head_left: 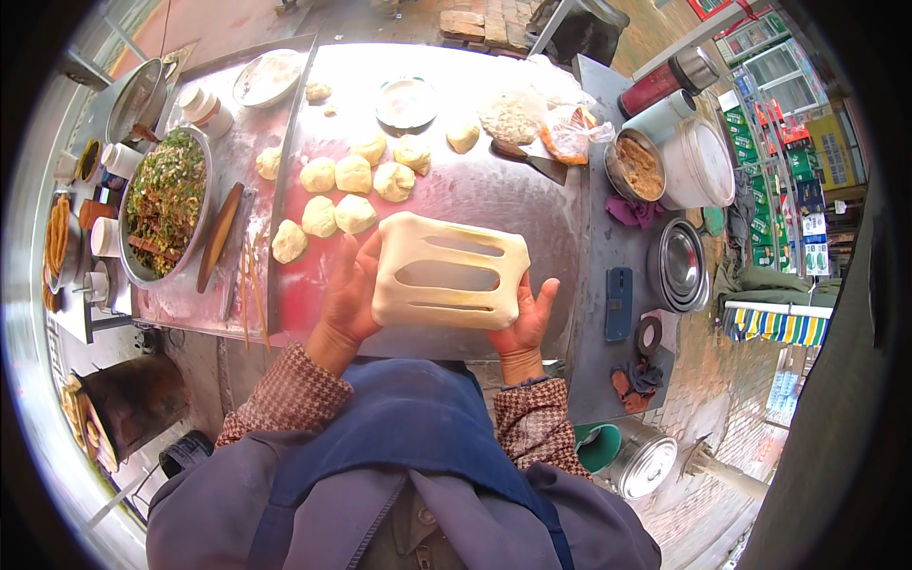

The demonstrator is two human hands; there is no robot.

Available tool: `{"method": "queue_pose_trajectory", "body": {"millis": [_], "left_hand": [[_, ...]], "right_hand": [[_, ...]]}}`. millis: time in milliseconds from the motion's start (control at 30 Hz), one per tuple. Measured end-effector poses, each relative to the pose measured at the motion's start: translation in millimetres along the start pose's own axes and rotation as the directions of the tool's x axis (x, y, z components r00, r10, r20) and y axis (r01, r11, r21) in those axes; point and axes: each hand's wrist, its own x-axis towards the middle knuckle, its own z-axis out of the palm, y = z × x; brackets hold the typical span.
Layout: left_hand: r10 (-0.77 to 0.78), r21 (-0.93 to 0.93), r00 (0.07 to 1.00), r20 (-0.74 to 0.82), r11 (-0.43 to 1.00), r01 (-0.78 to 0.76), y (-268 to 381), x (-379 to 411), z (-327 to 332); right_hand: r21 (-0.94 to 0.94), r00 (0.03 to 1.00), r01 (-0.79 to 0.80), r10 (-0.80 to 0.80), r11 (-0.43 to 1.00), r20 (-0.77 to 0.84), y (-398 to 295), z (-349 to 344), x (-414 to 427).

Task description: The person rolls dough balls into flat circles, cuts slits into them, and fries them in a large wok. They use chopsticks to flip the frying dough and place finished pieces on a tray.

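A flat, roughly rectangular sheet of raw dough (449,296) with three lengthwise slits hangs stretched between my hands, above the near part of the metal worktop (456,199). The middle slit gapes widest. My left hand (350,288) holds its left end, the fingers partly hidden behind the dough. At the right end, my right hand (524,313) supports it from beneath, thumb pointing outward. Several dough balls (353,174) sit just beyond my left hand, some touching. A lone dough ball (462,137) lies farther right.
Left stands a large bowl of chopped greens filling (165,206), beside a wooden rolling pin (220,237) and chopsticks (254,292). A scraper (531,161) lies at the back right. The right-hand side table carries a bowl of brown paste (639,167), stacked metal bowls (679,267) and a phone (618,304).
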Motion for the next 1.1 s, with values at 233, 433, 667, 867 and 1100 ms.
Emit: {"method": "queue_pose_trajectory", "body": {"millis": [233, 433, 667, 867, 1100], "left_hand": [[0.115, 0.139, 0.949, -0.294, 0.987, -0.077, 2, 6, 23], [0.158, 0.173, 0.946, -0.282, 0.979, -0.112, 10, 7, 13], [0.131, 0.201, 0.976, -0.172, 0.975, -0.095, 19, 10, 8], [-0.174, 0.400, 0.963, 0.204, 0.913, 0.081, 24, 44, 19], [-0.677, 0.874, 0.692, -0.250, 0.150, 0.463, 28, 92, 26]], "right_hand": [[0.006, 0.999, 0.018, -0.018, 1.000, -0.039, -1, -9, -1], [0.019, 1.000, 0.011, -0.010, 1.000, -0.021, -2, -8, 3], [0.027, 0.998, 0.029, -0.027, 0.999, -0.056, 0, -14, 7], [0.015, 1.000, 0.002, -0.002, 1.000, 0.000, -4, -20, 1], [-0.829, 0.970, -0.044, -0.175, 0.557, -0.169, -35, -5, -1]]}}
